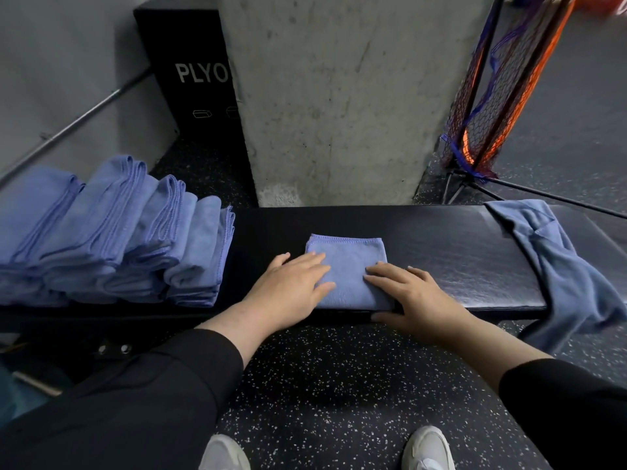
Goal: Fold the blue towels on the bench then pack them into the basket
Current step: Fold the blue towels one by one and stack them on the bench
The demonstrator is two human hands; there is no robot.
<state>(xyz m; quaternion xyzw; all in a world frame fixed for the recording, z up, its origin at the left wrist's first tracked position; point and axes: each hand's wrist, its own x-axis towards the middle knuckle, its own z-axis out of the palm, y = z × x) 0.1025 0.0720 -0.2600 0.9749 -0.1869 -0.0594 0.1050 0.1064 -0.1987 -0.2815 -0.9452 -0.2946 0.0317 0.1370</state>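
A small folded blue towel (347,259) lies flat in the middle of the black padded bench (458,256). My left hand (291,286) rests flat on its left part, fingers straight. My right hand (414,293) presses on its right near corner, fingers straight, thumb down over the bench's front edge. Several folded blue towels (112,232) lie in overlapping piles on the left end of the bench. An unfolded blue towel (556,262) is draped over the right end and hangs off the front. No basket is in view.
A concrete pillar (339,96) stands right behind the bench. A black plyo box (193,79) is at the back left. A netted orange and black frame (492,96) leans at the back right. Speckled rubber floor (322,385) and my white shoes lie below.
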